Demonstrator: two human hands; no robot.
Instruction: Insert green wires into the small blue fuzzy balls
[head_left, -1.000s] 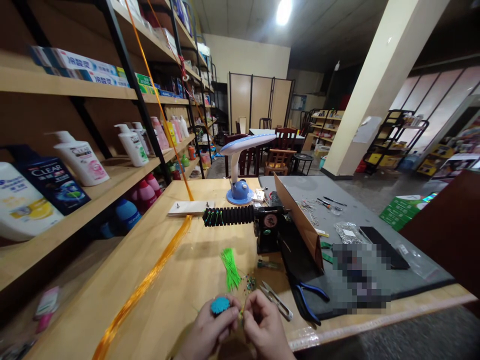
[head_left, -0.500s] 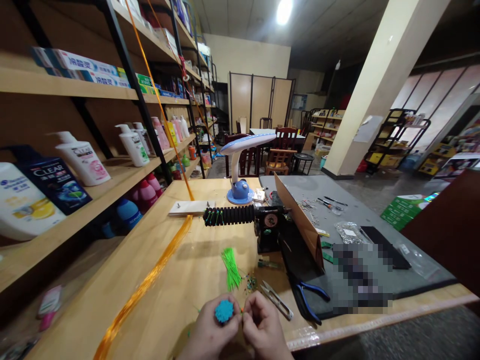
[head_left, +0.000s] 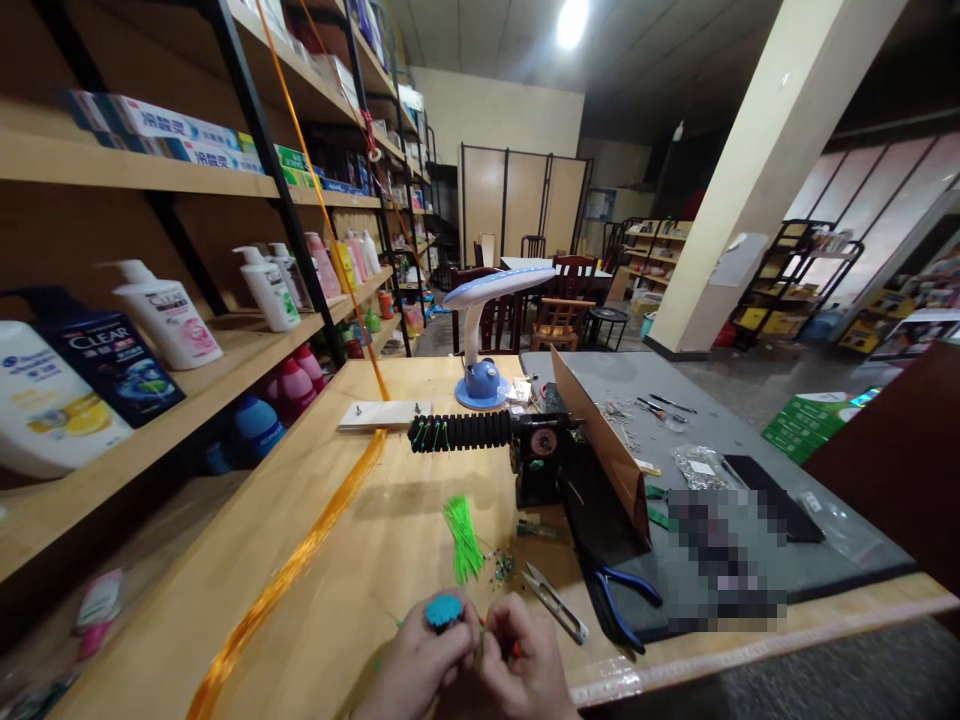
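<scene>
Low in the view, my left hand (head_left: pixel 435 645) is closed around a thing with a round, knobbly turquoise top (head_left: pixel 443 610); its lower part is hidden in the hand. My right hand (head_left: pixel 521 650) is closed in a pinch close beside the left fingertips. A small red-orange spot shows among its fingers, too small to name. Beyond the hands lies a bundle of bright green thin strands (head_left: pixel 463 540). Small coloured beads (head_left: pixel 501 568) are scattered beside it. Right of them rest thread snips (head_left: pixel 555 603), apart from both hands.
Blue-handled pliers (head_left: pixel 628 605) lie on the dark mat's edge. Behind stand a black winding device with a ridged roller (head_left: pixel 472 431) and a blue-and-white lamp (head_left: pixel 480 383). Orange threads (head_left: pixel 300 560) run along the left of the table. A cardboard strip (head_left: pixel 600 440) stands upright.
The turquoise top has tilted away and shows more from its side. My right hand has shifted and turned slightly, and a red-orange spot now shows among its fingers.
</scene>
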